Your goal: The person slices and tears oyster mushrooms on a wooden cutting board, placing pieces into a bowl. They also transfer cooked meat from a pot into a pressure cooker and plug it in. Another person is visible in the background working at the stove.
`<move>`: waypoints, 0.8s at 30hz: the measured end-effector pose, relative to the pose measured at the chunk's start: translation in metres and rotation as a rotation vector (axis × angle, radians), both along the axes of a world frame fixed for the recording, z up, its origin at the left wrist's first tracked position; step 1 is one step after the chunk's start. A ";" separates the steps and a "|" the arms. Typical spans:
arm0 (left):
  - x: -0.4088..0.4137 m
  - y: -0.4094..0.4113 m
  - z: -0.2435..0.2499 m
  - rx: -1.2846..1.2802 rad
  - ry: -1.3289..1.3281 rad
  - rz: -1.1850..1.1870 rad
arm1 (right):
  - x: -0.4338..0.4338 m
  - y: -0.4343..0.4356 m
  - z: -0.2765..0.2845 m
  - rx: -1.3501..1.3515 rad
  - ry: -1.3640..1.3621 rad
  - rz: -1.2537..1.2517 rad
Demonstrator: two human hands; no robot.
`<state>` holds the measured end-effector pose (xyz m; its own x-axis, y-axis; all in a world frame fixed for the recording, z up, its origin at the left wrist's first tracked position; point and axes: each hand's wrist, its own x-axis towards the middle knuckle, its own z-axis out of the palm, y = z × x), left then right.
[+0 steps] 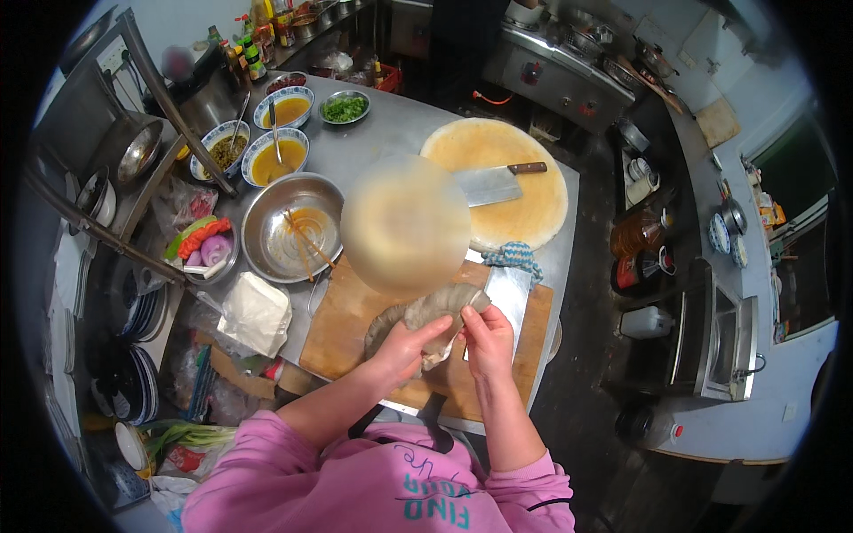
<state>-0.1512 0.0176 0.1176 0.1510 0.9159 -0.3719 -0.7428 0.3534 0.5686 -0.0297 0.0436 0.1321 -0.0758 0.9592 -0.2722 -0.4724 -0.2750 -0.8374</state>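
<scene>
My left hand (400, 350) holds a soft, ruffled grey-brown piece of food (436, 310) with a pale edge, its thumb on top. I cannot tell whether it is tripe or mushroom. My right hand (490, 336) pinches the same piece at its right end. Both hands are above a rectangular wooden cutting board (336, 333). On the board's right part, beside my right hand, lies a broad metal blade (510, 293). A blue-and-white cloth (513, 258) lies at the blade's far end. A round blurred patch hides what is just beyond my hands.
A cleaver (493, 186) rests on a round chopping block (520, 146). Left of the board stands a steel bowl (263, 230) with chopsticks (300, 246). Sauce bowls (288, 106) and chopped greens (343, 108) stand farther back. A metal frame (160, 86) rises at left. Someone in dark clothes (460, 40) stands beyond.
</scene>
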 end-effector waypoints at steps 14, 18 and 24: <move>-0.019 0.022 -0.019 -0.097 -0.149 0.225 | 0.047 0.014 0.023 0.200 0.442 -0.060; -0.009 0.011 0.003 0.023 0.099 0.143 | 0.033 0.015 0.013 0.014 0.243 0.121; -0.010 0.001 0.005 0.129 0.135 -0.055 | 0.006 0.007 0.025 -0.071 -0.110 0.120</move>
